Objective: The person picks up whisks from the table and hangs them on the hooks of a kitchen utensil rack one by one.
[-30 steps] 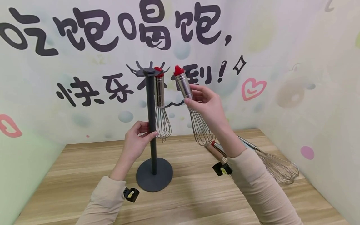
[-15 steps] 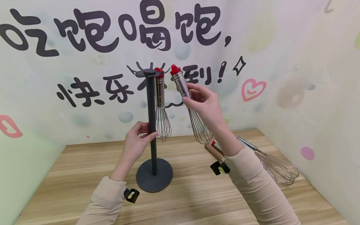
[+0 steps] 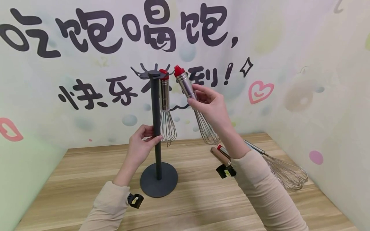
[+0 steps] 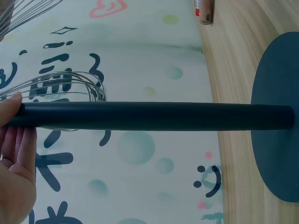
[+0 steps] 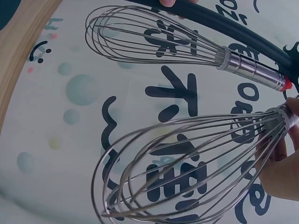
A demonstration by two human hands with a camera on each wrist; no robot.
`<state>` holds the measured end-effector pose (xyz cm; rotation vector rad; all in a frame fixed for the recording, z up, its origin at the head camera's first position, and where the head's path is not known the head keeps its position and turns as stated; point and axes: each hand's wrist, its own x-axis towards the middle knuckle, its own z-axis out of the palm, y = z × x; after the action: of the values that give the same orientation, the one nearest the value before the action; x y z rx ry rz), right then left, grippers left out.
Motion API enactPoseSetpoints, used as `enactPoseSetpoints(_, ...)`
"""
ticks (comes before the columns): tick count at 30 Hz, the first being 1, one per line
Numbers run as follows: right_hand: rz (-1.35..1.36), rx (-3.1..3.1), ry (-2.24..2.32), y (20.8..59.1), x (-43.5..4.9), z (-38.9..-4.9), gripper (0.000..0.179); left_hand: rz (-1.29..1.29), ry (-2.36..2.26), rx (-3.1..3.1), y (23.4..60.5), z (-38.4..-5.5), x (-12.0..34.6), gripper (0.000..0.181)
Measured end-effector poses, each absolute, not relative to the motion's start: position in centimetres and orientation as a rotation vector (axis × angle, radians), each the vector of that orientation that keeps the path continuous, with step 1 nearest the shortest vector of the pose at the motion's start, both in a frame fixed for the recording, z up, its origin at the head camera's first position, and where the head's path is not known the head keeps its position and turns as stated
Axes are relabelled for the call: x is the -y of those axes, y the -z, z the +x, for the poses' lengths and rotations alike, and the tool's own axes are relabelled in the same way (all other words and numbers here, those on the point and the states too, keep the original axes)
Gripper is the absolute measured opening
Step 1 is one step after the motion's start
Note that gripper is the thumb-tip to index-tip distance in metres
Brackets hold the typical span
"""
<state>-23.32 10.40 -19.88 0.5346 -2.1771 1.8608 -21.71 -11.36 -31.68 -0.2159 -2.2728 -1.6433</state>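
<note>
A dark grey stand [image 3: 156, 109] with a ring of hooks on top stands upright on a round base. My left hand [image 3: 140, 142] grips its pole partway up, fingers behind and thumb across the front. From a right-hand hook hangs a whisk [image 3: 164, 96] with a steel handle and red end cap, wires down. My right hand [image 3: 209, 102] holds a second red-capped whisk [image 3: 185, 84] by the lower handle, tilted, its cap close to the hook tips on the right. In the right wrist view this held whisk's wire loops [image 5: 187, 163] fill the lower part.
On the wooden table [image 3: 101, 179] at the right lie a large whisk [image 3: 283, 168], another red-capped handle [image 3: 224, 150] and a brown handle [image 3: 220, 156], partly hidden by my right forearm. A printed backdrop [image 3: 115, 128] rises behind the table.
The right hand has brought its whisk slightly left and up, nearer the hooks. The left hand keeps its grip on the pole, and the hanging whisk stays in place.
</note>
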Motion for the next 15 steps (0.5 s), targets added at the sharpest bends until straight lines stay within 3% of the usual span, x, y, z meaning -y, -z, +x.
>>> enactPoseSetpoints(15,0.578,2.232,-1.839,20.36,-9.70,-23.33,0.046,-0.209,1.644,2.281,31.74,-21.72,11.39,0.033)
